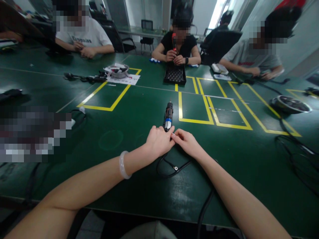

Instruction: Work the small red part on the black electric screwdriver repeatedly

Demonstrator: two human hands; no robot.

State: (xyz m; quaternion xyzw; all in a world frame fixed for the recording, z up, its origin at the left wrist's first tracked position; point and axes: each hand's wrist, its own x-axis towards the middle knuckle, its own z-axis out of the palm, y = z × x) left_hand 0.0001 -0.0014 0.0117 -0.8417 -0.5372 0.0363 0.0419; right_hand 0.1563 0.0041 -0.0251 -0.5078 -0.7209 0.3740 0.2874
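Note:
An electric screwdriver [168, 116], dark with a blue band and a silver section, points away from me over the green table, its thin bit at the far end. My left hand [159, 141], a pale bangle on its wrist, is closed around the near end of the tool. Beside it, my right hand [185, 141] pinches at the same end, fingertips close to the left thumb. A small pale bit shows between those fingertips, too small to name. Below the hands a black cable [166, 176] with a small round metal end loops on the table.
Yellow tape outlines [196, 121] mark the table. A black tray [175, 74] sits before a person opposite; others sit to both sides. A round bowl-like item [116, 70] rests on paper at left. A round lamp-like item [291, 104] and cables lie at right.

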